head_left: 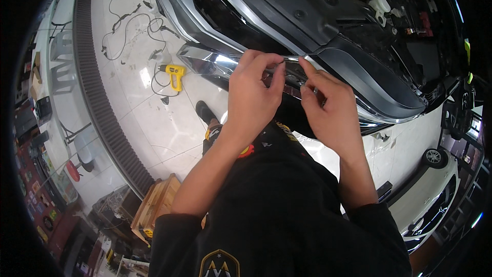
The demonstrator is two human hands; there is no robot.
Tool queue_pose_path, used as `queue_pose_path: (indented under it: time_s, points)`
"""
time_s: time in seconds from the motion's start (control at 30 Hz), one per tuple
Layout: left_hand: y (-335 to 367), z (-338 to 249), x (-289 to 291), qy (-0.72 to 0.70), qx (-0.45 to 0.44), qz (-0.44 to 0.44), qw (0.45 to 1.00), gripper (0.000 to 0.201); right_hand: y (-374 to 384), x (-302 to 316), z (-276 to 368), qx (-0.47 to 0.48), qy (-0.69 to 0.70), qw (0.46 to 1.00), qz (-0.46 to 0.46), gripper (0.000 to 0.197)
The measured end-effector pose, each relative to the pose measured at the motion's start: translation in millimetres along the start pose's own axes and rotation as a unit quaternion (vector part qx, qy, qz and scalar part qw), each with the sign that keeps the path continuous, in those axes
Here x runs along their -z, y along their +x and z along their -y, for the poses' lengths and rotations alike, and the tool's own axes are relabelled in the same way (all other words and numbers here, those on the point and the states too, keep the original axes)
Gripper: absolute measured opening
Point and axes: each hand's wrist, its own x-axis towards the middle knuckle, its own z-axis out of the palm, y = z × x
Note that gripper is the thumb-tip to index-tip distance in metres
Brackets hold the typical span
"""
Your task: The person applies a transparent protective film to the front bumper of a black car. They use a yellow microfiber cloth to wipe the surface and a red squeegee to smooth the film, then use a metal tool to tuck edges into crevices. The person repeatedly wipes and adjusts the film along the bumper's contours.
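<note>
Both my hands are raised at the front edge of a dark car [287,15] with its bonnet up. My left hand [254,87] is closed in a pinch, thumb and forefinger tips meeting; whatever is between them is too small to make out. Just to its right, my right hand [330,100] has its forefinger stretched toward the shiny trim and its thumb lower, with a gap between them. A clear, glossy film-like sheet [202,61] runs along the car's front edge and passes behind my left hand. Its far part is hidden by my hands.
A yellow heat gun [175,76] lies on the tiled floor [148,110] at the left, near loose black cables [123,31]. A wooden box [156,205] stands behind my left elbow. A dark grooved strip [100,97] crosses the floor. Another car [425,190] is at the right.
</note>
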Motion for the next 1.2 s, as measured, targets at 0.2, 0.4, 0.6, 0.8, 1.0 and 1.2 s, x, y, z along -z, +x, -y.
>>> queue_pose_path:
  time_s: [0.2, 0.4, 0.6, 0.8, 1.0, 1.2]
  points:
    - [-3, 6, -1, 0.010, -0.018, 0.006, 1.000, 0.015, 1, -15, -1, 0.064, -0.139, 0.988, -0.032, 0.052]
    - [-4, 6, 1, -0.010, -0.009, 0.018, 1.000, 0.015, 4, -10, 1, -0.006, -0.012, 1.000, 0.003, 0.051]
    - [-2, 6, -3, -0.019, -0.011, 0.016, 1.000, 0.015, 6, -4, -10, -0.079, 0.179, 0.980, 0.036, 0.049]
    - [4, 1, -4, 0.001, 0.001, 0.009, 1.000, 0.013, 11, 5, -10, -0.133, 0.289, 0.946, 0.067, 0.048]
    - [8, -3, -10, 0.018, -0.006, -0.002, 1.000, 0.012, 13, 7, -15, -0.151, 0.351, 0.921, 0.076, 0.048]
    - [12, -5, -12, 0.077, -0.027, -0.009, 0.997, 0.011, 7, 11, -20, -0.117, 0.323, 0.938, 0.045, 0.046]
